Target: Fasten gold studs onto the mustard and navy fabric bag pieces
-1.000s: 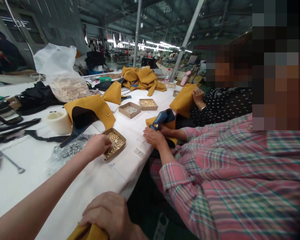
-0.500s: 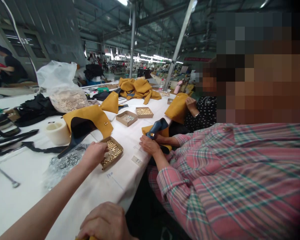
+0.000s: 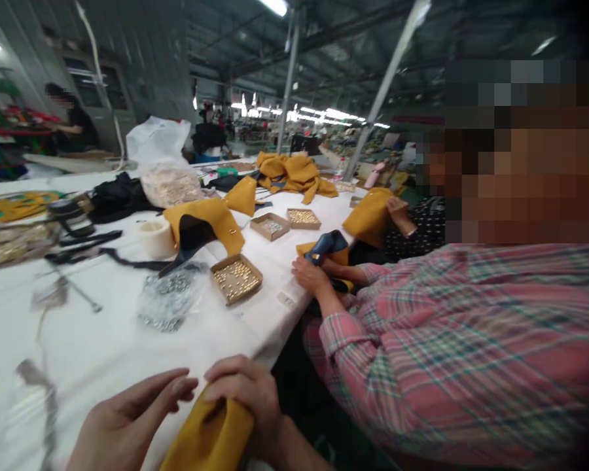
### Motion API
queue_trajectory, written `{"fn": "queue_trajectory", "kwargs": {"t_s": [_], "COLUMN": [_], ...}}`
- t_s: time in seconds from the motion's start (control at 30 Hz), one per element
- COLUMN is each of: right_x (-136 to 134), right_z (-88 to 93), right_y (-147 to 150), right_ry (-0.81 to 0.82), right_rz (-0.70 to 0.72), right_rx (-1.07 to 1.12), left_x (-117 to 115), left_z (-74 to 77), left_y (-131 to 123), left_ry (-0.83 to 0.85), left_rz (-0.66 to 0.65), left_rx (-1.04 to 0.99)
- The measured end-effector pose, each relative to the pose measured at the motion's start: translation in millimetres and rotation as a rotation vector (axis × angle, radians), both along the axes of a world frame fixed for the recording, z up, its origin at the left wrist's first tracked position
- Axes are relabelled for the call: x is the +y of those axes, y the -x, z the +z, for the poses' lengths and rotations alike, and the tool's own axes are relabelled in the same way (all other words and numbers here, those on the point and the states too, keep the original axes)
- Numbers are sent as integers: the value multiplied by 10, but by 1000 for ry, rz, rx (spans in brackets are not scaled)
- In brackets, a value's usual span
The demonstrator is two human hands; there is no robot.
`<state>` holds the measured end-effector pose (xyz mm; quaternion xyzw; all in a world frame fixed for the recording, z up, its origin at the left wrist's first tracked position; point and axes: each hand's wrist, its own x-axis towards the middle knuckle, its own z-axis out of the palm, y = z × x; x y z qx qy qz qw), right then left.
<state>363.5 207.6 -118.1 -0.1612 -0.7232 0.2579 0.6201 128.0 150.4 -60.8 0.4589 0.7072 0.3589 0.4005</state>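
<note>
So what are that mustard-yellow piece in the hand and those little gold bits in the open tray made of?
The mustard-yellow piece in the right hand looks like matte suede or faux leather: it folds softly. The small gold studs look like shiny metal, glinting in a brown cardboard-looking tray.

I am sitting in a garment or bag factory, a big workshop hall. Steel columns [image 3: 288, 85] and roof trusses run across the top of the frame, with rows of strip lights [image 3: 324, 114] receding at centre. A long white worktable [image 3: 103, 340] fills the left half, strewn with mustard fabric pieces [image 3: 294, 171], open boxes of brass rivets [image 3: 236, 278] (several of them) and a bag of hardware [image 3: 169, 183]. Co-workers sit along the right edge.
</note>
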Motion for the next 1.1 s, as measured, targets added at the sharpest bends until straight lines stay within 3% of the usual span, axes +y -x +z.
{"fn": "queue_trajectory", "kwargs": {"t_s": [0.07, 0.2, 0.37, 0.53, 0.9, 1.1], "right_x": [-31, -66, -91, -88, -151, -136], "right_z": [114, 271, 351, 387, 535, 649], "right_y": [9, 17, 26, 57, 63, 106], "right_ry": [57, 111, 104, 78, 71, 80], "right_rz": [66, 185, 222, 227, 189, 152], "right_rx": [-15, -50, -85, -123, -177, -210], "left_x": [-192, -372, -524, -592, -638, -698], "left_z": [93, 133, 93, 130, 263, 222], "left_y": [-140, -316, -291, -257, -224, -182], "left_ry": [-33, -97, -220, -310, -309, -310], "left_rz": [-20, 116, -3, -22, 17, -8], "left_rx": [-79, -101, -28, -15, -81, -215]}}
